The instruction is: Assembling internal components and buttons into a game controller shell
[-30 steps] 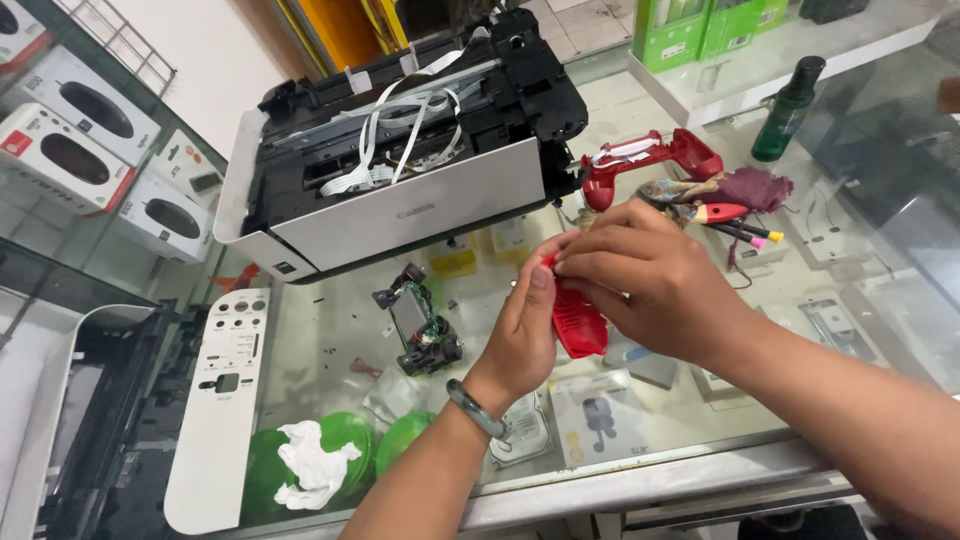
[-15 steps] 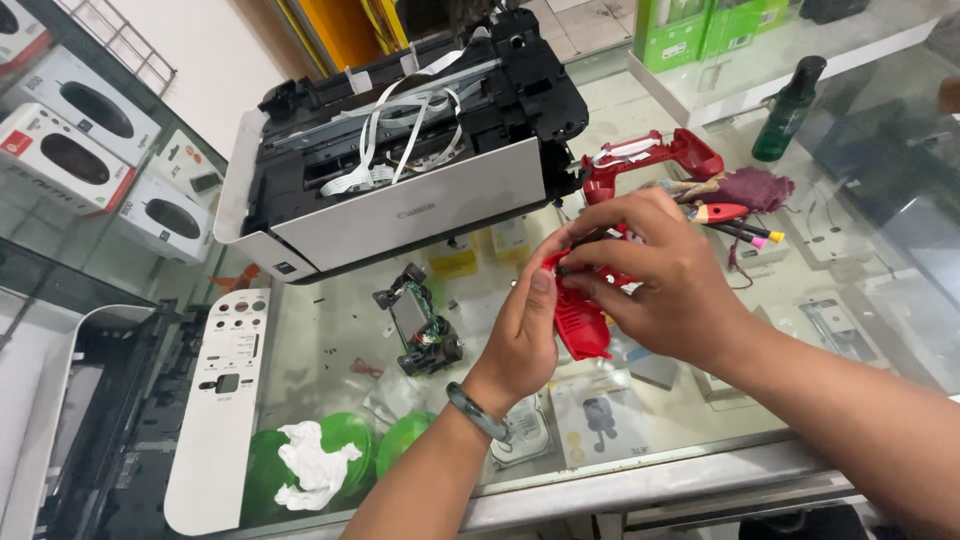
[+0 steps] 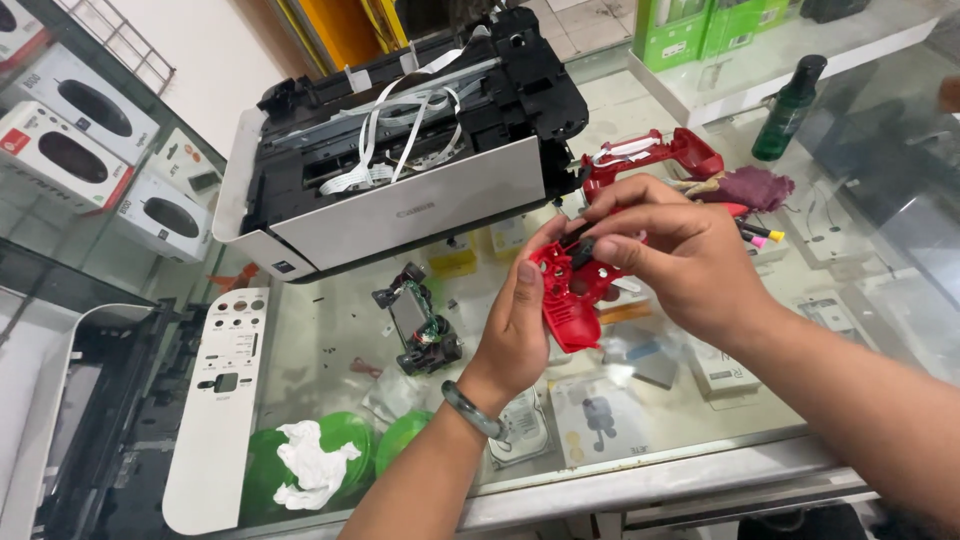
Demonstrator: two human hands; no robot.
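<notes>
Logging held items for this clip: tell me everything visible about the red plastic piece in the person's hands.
The red plastic shell looks like a moulded game-controller housing half, hard and glossy, with round holes and ribs on its inner face and a curved grip pointing down. It is held above the glass counter, tilted, inner side toward the camera. The left hand cradles it from the left with the thumb on its edge; the right hand covers its top, fingers pinching a small dark part against it.

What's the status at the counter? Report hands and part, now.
Left hand and right hand both grip the red plastic controller shell. Shell held above the glass counter. Opened printer behind, nothing blocking.
</notes>
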